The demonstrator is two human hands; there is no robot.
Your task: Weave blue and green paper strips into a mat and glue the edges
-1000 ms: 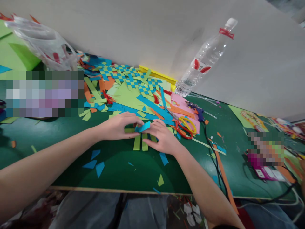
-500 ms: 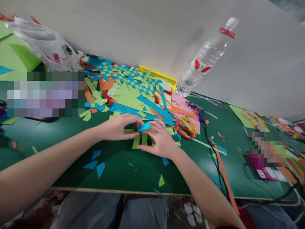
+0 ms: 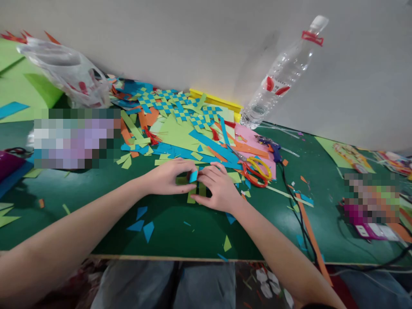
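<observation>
A short blue paper strip stands raised between my hands, above several light green paper strips lying side by side on the green table. My left hand has its fingers closed on the blue strip from the left. From the right, my right hand reaches over the green strips, its fingertips near the blue strip and its thumb held apart lower down. The fingers partly hide where the strips meet. Right of my hands lie scissors with red and yellow handles.
Woven blue-and-green paper pieces and loose strips pile up behind my hands. A clear plastic bottle stands by the wall, a white plastic bag at the left. A hot glue gun with a black cable lies right. Paper scraps dot the front.
The blue strip has turned and shows less of its length between my hands. My fingers have drawn closer together around it. The whole view has shifted slightly.
</observation>
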